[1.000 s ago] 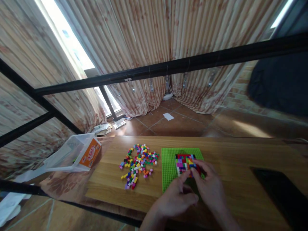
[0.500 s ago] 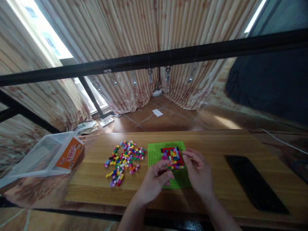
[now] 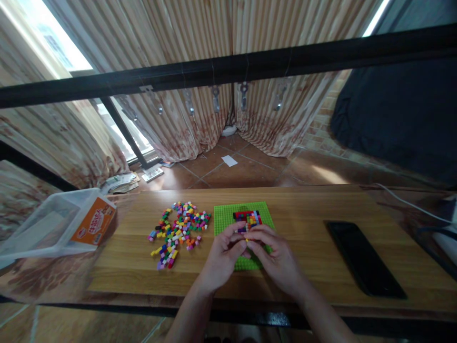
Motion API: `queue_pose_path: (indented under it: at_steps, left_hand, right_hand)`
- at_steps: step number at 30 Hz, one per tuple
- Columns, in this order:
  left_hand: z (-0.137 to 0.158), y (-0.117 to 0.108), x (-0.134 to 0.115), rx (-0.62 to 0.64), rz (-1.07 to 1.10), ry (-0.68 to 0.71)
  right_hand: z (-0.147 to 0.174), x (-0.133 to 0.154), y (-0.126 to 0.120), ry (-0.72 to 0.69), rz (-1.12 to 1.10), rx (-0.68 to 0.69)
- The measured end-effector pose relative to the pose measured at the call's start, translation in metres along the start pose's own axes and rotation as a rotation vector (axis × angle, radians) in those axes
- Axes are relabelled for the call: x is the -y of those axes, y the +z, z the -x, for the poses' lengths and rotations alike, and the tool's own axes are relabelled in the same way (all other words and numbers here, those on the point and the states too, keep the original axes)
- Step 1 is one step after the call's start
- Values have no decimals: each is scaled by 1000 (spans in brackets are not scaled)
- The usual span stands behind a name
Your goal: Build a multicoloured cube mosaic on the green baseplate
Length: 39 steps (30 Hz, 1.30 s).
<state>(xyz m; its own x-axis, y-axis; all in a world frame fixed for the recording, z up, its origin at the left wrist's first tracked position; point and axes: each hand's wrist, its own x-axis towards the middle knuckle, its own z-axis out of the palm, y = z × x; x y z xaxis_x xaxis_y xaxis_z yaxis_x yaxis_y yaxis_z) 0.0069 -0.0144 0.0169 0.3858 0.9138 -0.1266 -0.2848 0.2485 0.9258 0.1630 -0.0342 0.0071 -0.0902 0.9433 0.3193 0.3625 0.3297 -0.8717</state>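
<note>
At the frame's lower centre, left hand (image 3: 221,255) and right hand (image 3: 276,257) pinch a tiny yellow toy brick (image 3: 247,240) between fingertips over a green studded baseplate (image 3: 223,214).

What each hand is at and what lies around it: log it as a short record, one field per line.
Left hand: over the green baseplate, fingers curled in
Right hand: over the baseplate too, fingertips close to the left's
Between fingertips: small yellow piece; which hand grips it is unclear
Baseplate build: multicoloured bricks, partly hidden
Left of baseplate: loose bricks, scattered on wooden table
Right of baseplate: dark flat device
Far left: clear bin, orange label
</note>
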Motion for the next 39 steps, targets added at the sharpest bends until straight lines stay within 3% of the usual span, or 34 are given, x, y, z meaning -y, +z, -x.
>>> queue_pose_path:
  at_steps: [6, 11, 16, 26, 31, 39]
  left_hand:
    - [-3, 0, 2, -14, -12, -5]
    - [-3, -2, 2, -123, -122, 21]
    - [-1, -2, 11, -144, -271, 51]
    - [1, 2, 14, -126, -587, 104]
    - [5, 7, 14, -77, -828, 127]
    - [10, 21, 26, -12, -881, 125]
  right_hand:
    - [0, 3, -3, 80, -133, -59]
    - [-4, -4, -13, 288, -401, -319]
    - [-9, -23, -27, 374, -394, -472]
    - [-4, -32, -35, 359, -223, -255]
    - [1, -29, -30, 241, -54, -184]
    - [2, -25, -19, 122, 208, -105]
